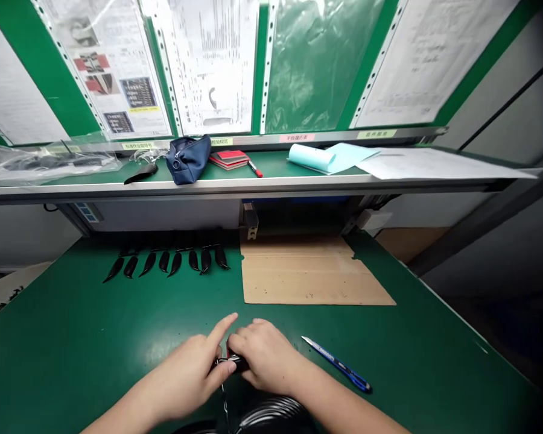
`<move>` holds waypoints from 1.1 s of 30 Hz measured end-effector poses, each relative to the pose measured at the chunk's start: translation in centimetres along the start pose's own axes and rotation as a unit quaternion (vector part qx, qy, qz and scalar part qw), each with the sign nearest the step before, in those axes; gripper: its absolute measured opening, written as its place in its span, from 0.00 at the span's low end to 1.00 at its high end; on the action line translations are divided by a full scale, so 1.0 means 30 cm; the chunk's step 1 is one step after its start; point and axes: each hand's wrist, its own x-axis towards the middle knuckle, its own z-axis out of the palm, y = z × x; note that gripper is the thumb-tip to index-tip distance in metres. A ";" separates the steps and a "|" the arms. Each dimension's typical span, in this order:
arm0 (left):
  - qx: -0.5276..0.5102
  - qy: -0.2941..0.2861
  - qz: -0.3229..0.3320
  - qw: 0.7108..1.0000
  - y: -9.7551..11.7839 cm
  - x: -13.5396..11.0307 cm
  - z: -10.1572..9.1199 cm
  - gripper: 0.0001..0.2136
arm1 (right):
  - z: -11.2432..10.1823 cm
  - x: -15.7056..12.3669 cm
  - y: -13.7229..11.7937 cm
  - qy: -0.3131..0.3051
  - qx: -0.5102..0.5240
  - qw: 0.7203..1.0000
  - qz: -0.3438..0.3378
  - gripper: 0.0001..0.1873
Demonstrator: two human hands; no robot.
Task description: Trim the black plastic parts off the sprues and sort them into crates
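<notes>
My right hand (268,352) is closed around a small glossy black part (241,363), whose shape is mostly hidden by the fingers. A thin red edge shows beside the right thumb. My left hand (199,367) pinches the near end of the same part, its thumb pressed on it and its index finger stretched forward. From between the hands a thin shiny metal strip or chain (225,398) hangs down. Below the right hand lies a glossy black ribbed piece (274,413), cut off by the bottom edge of the view.
Several curved black pieces (176,262) lie in a row at the back left of the green table (95,349). A cardboard sheet (308,280) lies at the back, a blue pen (337,363) to the right. The shelf (271,160) above bears a blue pouch (187,160) and papers.
</notes>
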 end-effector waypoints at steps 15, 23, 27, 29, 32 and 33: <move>0.065 0.004 0.091 0.994 -0.074 0.043 -0.107 0.17 | -0.101 0.008 0.107 -0.012 0.022 1.000 0.020 0.06; -0.342 0.178 -0.130 0.914 -0.224 0.050 0.063 0.18 | 0.061 -0.004 0.078 0.157 0.147 0.945 0.246 0.17; -0.595 0.150 -0.147 0.776 -0.180 0.039 0.202 0.15 | 0.157 0.026 0.019 0.055 0.112 0.972 0.199 0.23; -0.695 0.139 -0.161 0.687 -0.173 0.025 0.227 0.13 | 0.167 0.040 0.019 0.036 0.098 0.977 0.187 0.23; -0.621 0.168 -0.179 0.744 -0.220 -0.003 0.197 0.14 | 0.172 0.071 0.023 0.009 0.088 0.984 0.154 0.23; -0.528 0.195 -0.180 0.807 -0.251 -0.014 0.172 0.15 | 0.179 0.088 0.019 -0.002 0.085 0.987 0.140 0.23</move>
